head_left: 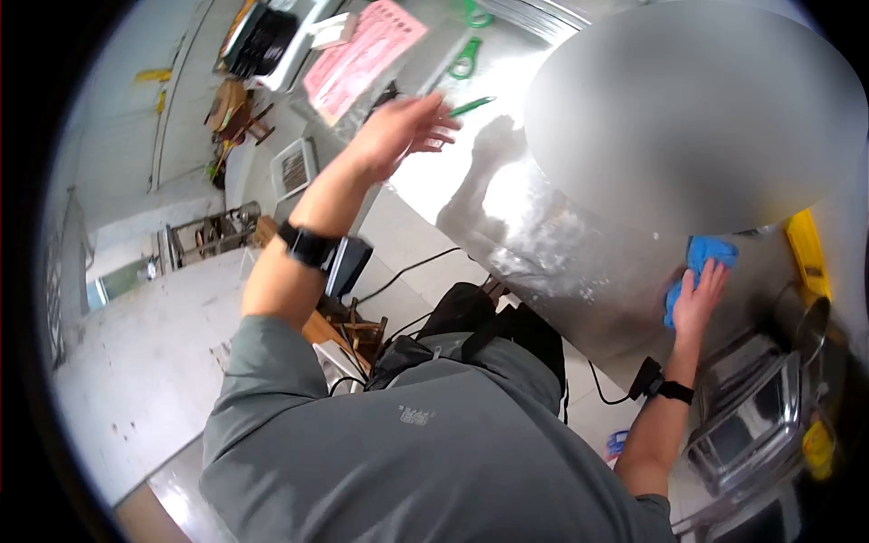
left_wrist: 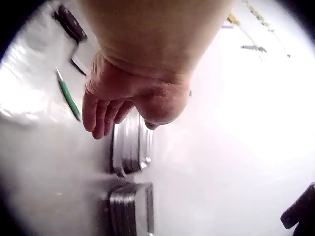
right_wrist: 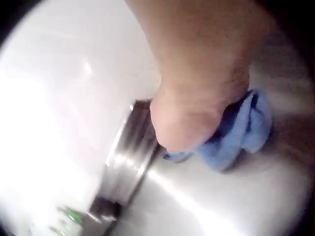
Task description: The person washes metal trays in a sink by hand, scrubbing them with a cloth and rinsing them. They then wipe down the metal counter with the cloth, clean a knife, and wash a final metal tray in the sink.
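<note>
My right hand rests on a bunched blue cloth on the steel table, its fingers stretched over the cloth. Folds of the cloth stick out beside the hand in the right wrist view, where the fingers are hidden. Over the table's left part hovers my left hand, fingers loosely bent and nothing held. A green pen lies on the table beside that hand, apart from its fingers. Farther off lies a tool with a dark handle.
Beyond the left hand lie a pink printed sheet and a green-handled item. Metal trays and a yellow object stand at the right. Stacked metal containers show in the left wrist view. A grey blur covers the upper right.
</note>
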Tool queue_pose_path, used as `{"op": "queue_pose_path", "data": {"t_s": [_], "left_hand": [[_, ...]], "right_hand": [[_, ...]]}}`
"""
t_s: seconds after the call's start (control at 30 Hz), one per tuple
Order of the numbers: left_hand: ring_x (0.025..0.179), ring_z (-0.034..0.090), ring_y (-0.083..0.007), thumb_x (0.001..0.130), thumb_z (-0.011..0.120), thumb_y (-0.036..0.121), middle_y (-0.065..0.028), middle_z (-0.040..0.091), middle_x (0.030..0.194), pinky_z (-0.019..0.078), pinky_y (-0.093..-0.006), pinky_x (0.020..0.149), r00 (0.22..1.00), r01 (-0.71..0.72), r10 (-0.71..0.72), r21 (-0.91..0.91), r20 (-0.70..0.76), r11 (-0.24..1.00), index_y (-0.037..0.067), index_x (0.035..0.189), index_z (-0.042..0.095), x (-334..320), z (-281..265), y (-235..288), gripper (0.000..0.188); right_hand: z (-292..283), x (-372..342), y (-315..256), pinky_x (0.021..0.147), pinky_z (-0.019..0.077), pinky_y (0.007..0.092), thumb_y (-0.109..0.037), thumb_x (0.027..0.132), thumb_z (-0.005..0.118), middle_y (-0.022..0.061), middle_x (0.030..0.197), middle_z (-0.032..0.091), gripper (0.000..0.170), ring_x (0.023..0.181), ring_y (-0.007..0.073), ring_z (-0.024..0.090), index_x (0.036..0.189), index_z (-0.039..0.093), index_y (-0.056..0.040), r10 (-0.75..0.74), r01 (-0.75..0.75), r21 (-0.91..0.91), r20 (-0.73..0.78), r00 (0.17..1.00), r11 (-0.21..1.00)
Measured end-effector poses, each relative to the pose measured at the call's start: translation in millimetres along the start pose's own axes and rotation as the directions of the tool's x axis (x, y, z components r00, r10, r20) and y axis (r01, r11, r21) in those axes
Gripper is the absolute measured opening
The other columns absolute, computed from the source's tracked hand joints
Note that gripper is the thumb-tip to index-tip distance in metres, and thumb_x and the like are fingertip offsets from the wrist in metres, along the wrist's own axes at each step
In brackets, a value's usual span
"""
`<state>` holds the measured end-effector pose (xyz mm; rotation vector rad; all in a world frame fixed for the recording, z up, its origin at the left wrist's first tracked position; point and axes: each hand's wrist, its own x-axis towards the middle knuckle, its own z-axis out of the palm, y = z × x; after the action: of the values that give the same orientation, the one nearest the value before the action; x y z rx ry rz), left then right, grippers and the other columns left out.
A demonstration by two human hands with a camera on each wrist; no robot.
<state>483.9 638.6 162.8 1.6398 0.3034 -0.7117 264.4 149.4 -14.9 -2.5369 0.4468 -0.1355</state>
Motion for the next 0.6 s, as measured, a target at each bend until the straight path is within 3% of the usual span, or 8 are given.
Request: {"op": "queue_pose_path", "data": {"t_s": [0.07,0.13,0.2,0.27,0.43,0.5,0.6], "left_hand": [[0.095,0.061,-0.0221,0.096,0.048,0.042,-0.0165,0.063,0.106,0.0499,-0.0337,0.083,0.983,0.062,-0.063,-0.010,-0.170,0.998,-0.002,0.117,0.052,-42.7,-35.4,-29.9,0.049],[0.092,0.061,-0.0209,0.096,0.049,0.042,-0.0148,0.063,0.104,0.0493,-0.0336,0.082,0.969,0.095,-0.129,-0.164,-0.212,0.982,0.000,0.113,0.054,-77.2,-67.3,-67.5,0.045],[0.090,0.061,-0.0202,0.096,0.051,0.039,-0.0130,0.064,0.102,0.0493,-0.0332,0.080,0.940,0.152,-0.217,-0.248,-0.264,0.957,0.001,0.109,0.055,-100.0,-89.7,-108.5,0.041],[0.089,0.061,-0.0193,0.095,0.053,0.037,-0.0113,0.064,0.101,0.0491,-0.0322,0.080,0.920,0.212,-0.242,-0.130,-0.309,0.969,0.001,0.107,0.057,-110.5,-106.7,-148.0,0.038],[0.085,0.061,-0.0169,0.094,0.055,0.033,-0.0087,0.064,0.100,0.0488,-0.0292,0.075,0.929,0.266,-0.296,-0.156,-0.220,0.951,0.001,0.109,0.058,-124.6,-149.2,-193.7,0.035],[0.085,0.060,-0.0154,0.094,0.055,0.033,-0.0077,0.064,0.099,0.0486,-0.0290,0.074,0.941,0.246,-0.229,0.039,-0.249,0.968,0.001,0.108,0.059,-121.7,-179.6,-205.0,0.035],[0.085,0.060,-0.0143,0.095,0.053,0.032,-0.0071,0.065,0.098,0.0484,-0.0287,0.074,0.947,0.219,-0.179,0.129,-0.268,0.967,0.000,0.108,0.059,-130.2,-215.6,-220.4,0.035]], "right_hand": [[25.2,8.1,-13.4,0.112,0.0182,0.0494,-0.027,0.094,0.046,0.0260,0.144,0.032,0.050,0.136,0.0408,0.024,0.133,0.043,0.0034,-0.025,0.020,-0.320,-0.011,1.000,0.947],[47.6,23.2,-32.4,0.111,0.0179,0.0525,-0.027,0.095,0.044,0.0251,0.144,0.033,0.048,0.136,0.0405,0.024,0.133,0.043,0.0026,-0.103,0.093,-0.254,-0.027,0.994,0.963],[60.2,47.5,-77.9,0.111,0.0179,0.0532,-0.026,0.095,0.042,0.0245,0.144,0.033,0.047,0.136,0.0406,0.024,0.134,0.044,0.0001,-0.226,0.257,-0.290,0.136,0.965,0.922],[78.2,70.4,-122.3,0.111,0.0181,0.0527,-0.027,0.095,0.043,0.0227,0.143,0.035,0.046,0.137,0.0395,0.025,0.133,0.045,-0.0010,-0.300,0.342,-0.300,0.179,0.937,0.891],[132.6,87.1,-227.8,0.111,0.0197,0.0525,-0.027,0.095,0.044,0.0167,0.141,0.040,0.042,0.136,0.0363,0.027,0.129,0.048,-0.0030,-0.481,0.555,-0.269,0.295,0.825,0.787],[152.2,77.7,-276.3,0.110,0.0208,0.0536,-0.022,0.093,0.048,0.0144,0.140,0.041,0.037,0.136,0.0354,0.029,0.125,0.051,-0.0040,-0.577,0.654,-0.166,0.349,0.739,0.738],[175.6,67.2,-307.4,0.108,0.0242,0.0501,-0.015,0.090,0.052,0.0183,0.135,0.044,0.035,0.132,0.0401,0.033,0.123,0.051,-0.0032,-0.683,0.732,-0.071,0.309,0.662,0.677]]}}
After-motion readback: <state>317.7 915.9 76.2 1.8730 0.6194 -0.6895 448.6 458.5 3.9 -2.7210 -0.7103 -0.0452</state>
